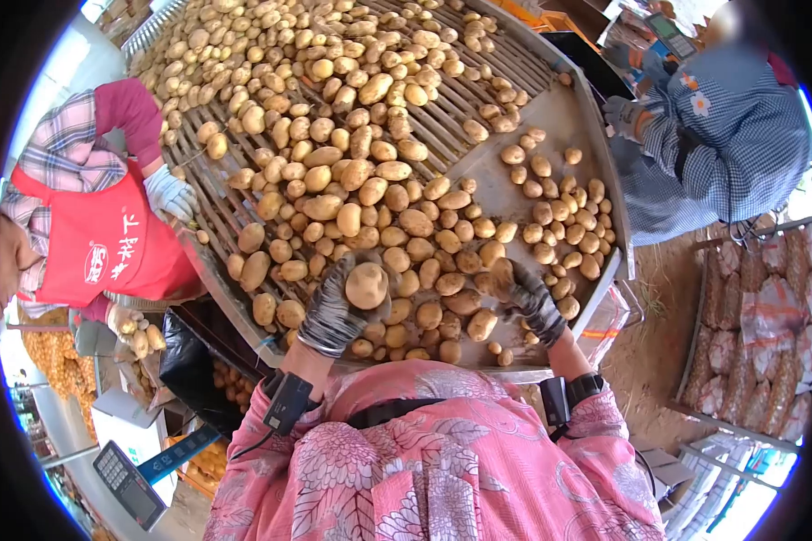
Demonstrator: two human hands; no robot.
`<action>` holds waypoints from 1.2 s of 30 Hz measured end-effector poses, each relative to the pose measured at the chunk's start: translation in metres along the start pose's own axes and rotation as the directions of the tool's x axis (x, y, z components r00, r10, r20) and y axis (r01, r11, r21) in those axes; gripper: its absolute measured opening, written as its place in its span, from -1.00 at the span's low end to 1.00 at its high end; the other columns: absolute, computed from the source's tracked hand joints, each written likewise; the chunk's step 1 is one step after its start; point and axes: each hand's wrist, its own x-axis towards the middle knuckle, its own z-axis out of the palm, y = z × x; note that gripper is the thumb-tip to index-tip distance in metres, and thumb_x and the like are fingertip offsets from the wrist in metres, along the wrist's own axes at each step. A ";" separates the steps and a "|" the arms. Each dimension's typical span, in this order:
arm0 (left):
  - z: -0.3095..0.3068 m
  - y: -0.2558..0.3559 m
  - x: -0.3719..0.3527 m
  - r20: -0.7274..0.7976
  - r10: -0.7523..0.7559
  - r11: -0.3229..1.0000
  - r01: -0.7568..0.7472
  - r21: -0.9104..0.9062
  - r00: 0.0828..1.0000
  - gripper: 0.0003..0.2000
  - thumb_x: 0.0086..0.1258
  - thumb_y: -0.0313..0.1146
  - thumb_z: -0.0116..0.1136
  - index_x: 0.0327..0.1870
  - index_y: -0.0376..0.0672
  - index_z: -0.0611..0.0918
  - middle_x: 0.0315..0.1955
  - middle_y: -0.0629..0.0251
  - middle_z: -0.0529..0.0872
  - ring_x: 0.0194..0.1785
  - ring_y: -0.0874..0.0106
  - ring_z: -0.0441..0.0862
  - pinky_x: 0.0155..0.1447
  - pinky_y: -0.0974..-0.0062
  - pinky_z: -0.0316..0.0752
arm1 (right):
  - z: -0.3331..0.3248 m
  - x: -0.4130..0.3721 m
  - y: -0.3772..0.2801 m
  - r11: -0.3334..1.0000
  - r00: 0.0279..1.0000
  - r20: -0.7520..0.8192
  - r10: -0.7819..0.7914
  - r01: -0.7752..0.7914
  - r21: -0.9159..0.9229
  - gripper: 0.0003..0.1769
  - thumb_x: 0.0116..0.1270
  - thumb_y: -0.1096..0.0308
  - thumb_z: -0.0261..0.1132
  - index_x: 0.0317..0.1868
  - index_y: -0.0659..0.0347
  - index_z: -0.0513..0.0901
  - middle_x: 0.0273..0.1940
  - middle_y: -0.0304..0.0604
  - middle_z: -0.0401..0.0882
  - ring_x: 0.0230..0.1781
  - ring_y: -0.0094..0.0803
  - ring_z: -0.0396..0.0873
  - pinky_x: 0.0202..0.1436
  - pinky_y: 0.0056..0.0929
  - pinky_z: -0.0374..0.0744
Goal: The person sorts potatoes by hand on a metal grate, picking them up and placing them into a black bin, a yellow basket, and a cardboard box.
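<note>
My left hand (331, 314), in a grey and dark striped glove, is closed around a brown potato (367, 286) and holds it just above the pile. To the right, my right hand (534, 305), in a matching glove, has its fingers curled on another potato (499, 278), which looks smeared by motion. Many loose potatoes (415, 223) of mixed sizes lie between and beyond my hands. They rest on a slatted metal sorting table (436, 149) with a raised rim. Smaller potatoes (564, 225) are gathered on the smooth plate at its right side.
At the left, a person in a red apron (117, 234) has a gloved hand (170, 194) on the table rim and potatoes in the other. Another person (722, 135) stands at the right. Filled mesh sacks (753, 316) sit on a rack. A scale display (128, 485) stands lower left.
</note>
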 end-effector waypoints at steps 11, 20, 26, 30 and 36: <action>0.020 -0.016 0.015 0.240 0.267 0.342 -0.324 0.882 0.933 -0.74 0.51 -0.29 -0.09 0.04 -0.23 0.54 -0.17 0.39 0.61 -0.13 0.59 0.53 -0.04 0.64 0.51 | 0.070 0.022 -0.059 0.953 0.884 0.357 -0.301 0.281 0.108 -0.18 0.11 0.24 0.48 0.32 0.28 0.26 0.18 -0.14 0.44 0.15 -0.43 0.44 0.23 -0.44 0.43; 0.048 -0.022 -0.008 0.289 0.193 0.154 -0.320 0.935 0.938 -0.61 0.42 -0.45 -0.01 0.27 -0.20 0.40 0.23 0.17 0.44 0.25 0.36 0.40 0.34 0.41 0.30 | 0.099 0.024 -0.113 0.326 0.736 0.547 -0.398 0.671 -0.666 -0.21 0.00 -0.06 0.46 0.17 0.23 0.46 0.02 0.04 0.48 -0.02 -0.07 0.53 0.05 -0.25 0.51; 0.051 -0.025 -0.015 0.164 0.143 0.489 -0.214 0.846 0.976 -0.57 0.37 -0.35 0.09 0.25 -0.20 0.41 0.17 0.10 0.49 0.24 0.30 0.43 0.31 0.38 0.33 | 0.112 0.033 -0.099 0.543 0.765 0.471 -0.440 0.644 -0.539 -0.43 0.09 0.11 0.42 0.05 0.25 0.52 -0.11 0.03 0.54 -0.09 -0.08 0.56 0.00 -0.26 0.52; 0.032 -0.031 -0.006 0.417 0.282 -0.146 -0.391 0.909 0.864 -0.62 0.37 -0.51 -0.06 0.22 -0.26 0.43 0.04 -0.03 0.57 0.11 0.18 0.54 0.19 0.36 0.44 | 0.127 0.030 -0.102 0.603 0.768 0.368 -0.524 0.640 -0.477 -0.64 0.22 0.24 0.32 -0.06 0.30 0.57 -0.25 -0.01 0.62 -0.24 -0.16 0.61 -0.10 -0.33 0.53; 0.051 -0.027 0.007 0.091 0.406 0.416 -0.272 0.868 0.909 -0.69 0.40 -0.35 0.04 0.11 -0.25 0.53 -0.14 0.07 0.67 -0.05 0.26 0.62 0.09 0.43 0.49 | 0.136 0.053 -0.091 0.903 0.913 0.105 -0.393 0.405 -0.140 -0.73 0.39 0.30 0.17 -0.13 0.38 0.58 -0.29 -0.28 0.59 -0.29 -0.59 0.46 -0.17 -0.53 0.49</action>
